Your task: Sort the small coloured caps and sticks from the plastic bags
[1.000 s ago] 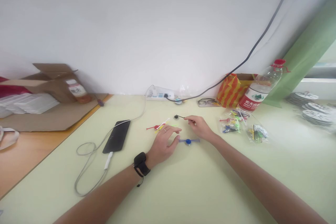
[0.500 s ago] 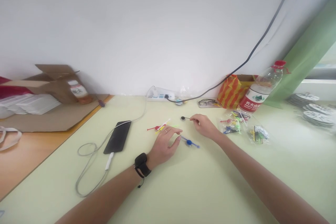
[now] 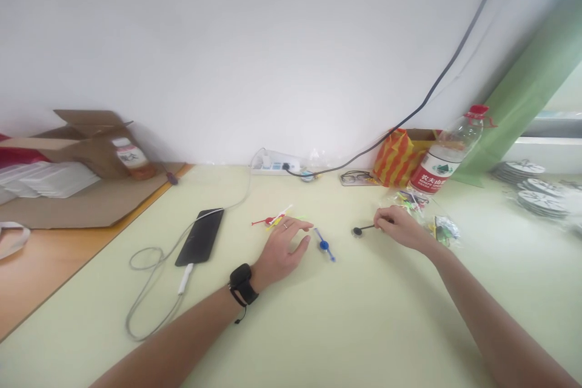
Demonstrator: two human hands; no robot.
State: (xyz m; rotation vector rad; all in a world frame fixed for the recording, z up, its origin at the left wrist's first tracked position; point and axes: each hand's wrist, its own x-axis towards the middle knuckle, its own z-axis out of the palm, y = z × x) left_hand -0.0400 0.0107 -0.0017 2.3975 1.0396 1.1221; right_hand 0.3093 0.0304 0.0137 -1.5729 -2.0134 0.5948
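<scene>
My left hand (image 3: 280, 251) rests on the pale green table (image 3: 291, 333) with its fingers apart and nothing in them. Just right of its fingertips lies a blue piece (image 3: 324, 245) with a round middle and two thin arms. Beyond its knuckles are a red piece (image 3: 269, 220) and a white and yellow one (image 3: 280, 215), partly hidden by the hand. My right hand (image 3: 398, 225) pinches the thin stem of a black piece (image 3: 357, 231), whose round end points left, low over or on the table. Clear bags of coloured parts (image 3: 444, 230) are beside and behind that hand.
A black phone (image 3: 200, 237) with a white cable lies left of my left hand. Along the wall are a power strip (image 3: 275, 163), glasses (image 3: 357, 177), a striped bag (image 3: 393, 157) and a big bottle (image 3: 443, 160). Stacked discs (image 3: 541, 203) stand right, a cardboard box (image 3: 95, 151) left.
My right hand has moved right and nearer to me, taking the black piece along. The blue piece has turned and now points more toward me. My left hand has hardly moved.
</scene>
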